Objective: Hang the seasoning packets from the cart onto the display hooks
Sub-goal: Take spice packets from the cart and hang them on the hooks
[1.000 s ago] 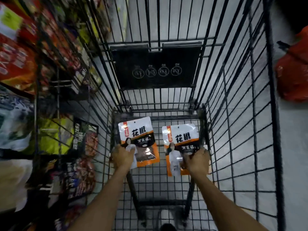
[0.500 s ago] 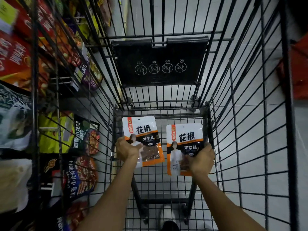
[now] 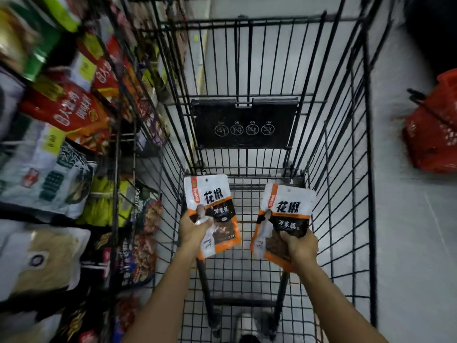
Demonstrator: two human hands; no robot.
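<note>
The left hand (image 3: 191,229) grips the lower corner of a white, black and orange seasoning packet (image 3: 215,201). The right hand (image 3: 300,246) grips a matching second packet (image 3: 288,209), tilted right. Both packets are held above the floor of a black wire shopping cart (image 3: 368,169). Beyond them hangs a black plastic seat flap (image 3: 244,125). Colourful food bags (image 3: 66,112) fill the shelves on the left.

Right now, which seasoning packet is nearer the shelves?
The packet in the left hand: it is by the cart wall facing the shelves; the right hand holds the other packet across the cart.
</note>
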